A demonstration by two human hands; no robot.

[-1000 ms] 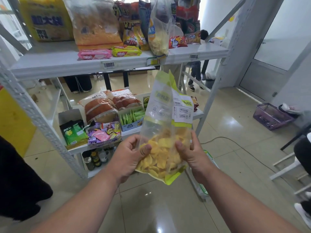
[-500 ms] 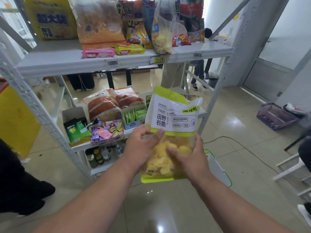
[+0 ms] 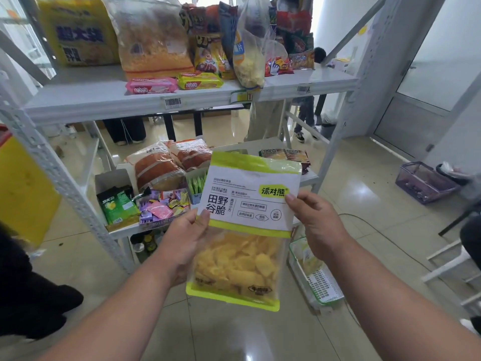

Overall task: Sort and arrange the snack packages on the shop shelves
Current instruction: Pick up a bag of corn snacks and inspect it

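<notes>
Hands, 2 of them, left (image 3: 186,237) and right (image 3: 316,221), grip 1 green-and-white crisp bag (image 3: 247,225) at frame centre, below 2 wafer packs (image 3: 174,83) upper left.

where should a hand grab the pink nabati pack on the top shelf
Take the pink nabati pack across its narrow width, near the middle, coming from the front edge of the top shelf. It lies flat with its long side along that edge, and the yellow nabati pack sits close at its right end, so the ends are less free.
</notes>
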